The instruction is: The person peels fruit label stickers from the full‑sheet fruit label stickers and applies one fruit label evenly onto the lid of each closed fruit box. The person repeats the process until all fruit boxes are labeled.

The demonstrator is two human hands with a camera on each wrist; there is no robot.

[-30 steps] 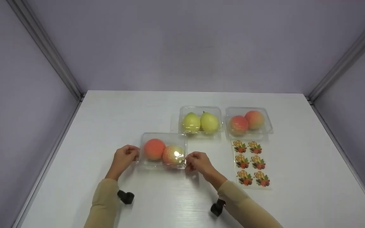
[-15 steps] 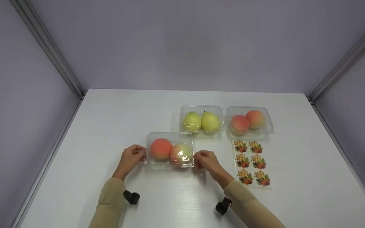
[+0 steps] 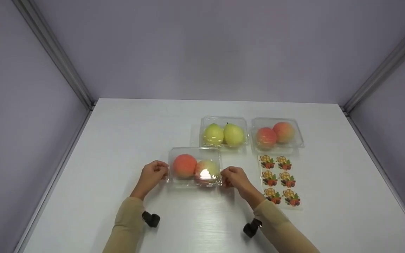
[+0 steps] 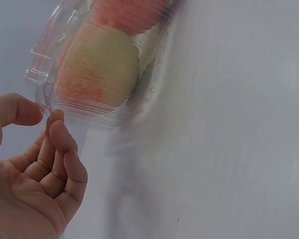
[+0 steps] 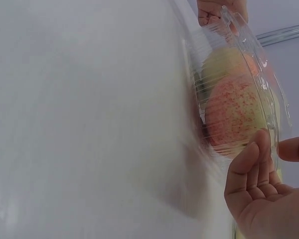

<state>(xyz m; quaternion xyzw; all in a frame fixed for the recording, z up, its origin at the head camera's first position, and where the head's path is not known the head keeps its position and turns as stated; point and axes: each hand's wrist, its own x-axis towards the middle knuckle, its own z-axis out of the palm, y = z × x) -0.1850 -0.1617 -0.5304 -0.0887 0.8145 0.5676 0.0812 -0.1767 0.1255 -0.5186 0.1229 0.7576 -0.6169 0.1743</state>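
A clear plastic clamshell box (image 3: 194, 153) with two peaches inside sits between my hands in the head view. One peach (image 3: 185, 165) is mostly red; the other peach (image 3: 206, 170) is paler, with glare over it. My left hand (image 3: 152, 175) pinches the left end of the box by its rim. At the opposite end, my right hand (image 3: 237, 178) pinches the rim between thumb and fingers. In the left wrist view the thumb and curled fingers meet at the rim of the box (image 4: 47, 94). The right wrist view has the box (image 5: 269, 99) with its lid down over the fruit.
Behind stand a clear box of two pears (image 3: 224, 121) and another clear box of two peaches (image 3: 260, 123). A sheet of fruit stickers (image 3: 278, 181) lies on the white table (image 3: 336, 182) at the right. Walls (image 3: 209, 49) enclose the back and sides.
Both hands have moved to the right with the box of peaches between them, bringing it nearer the sticker sheet. The boxes behind and the stickers have stayed in place.
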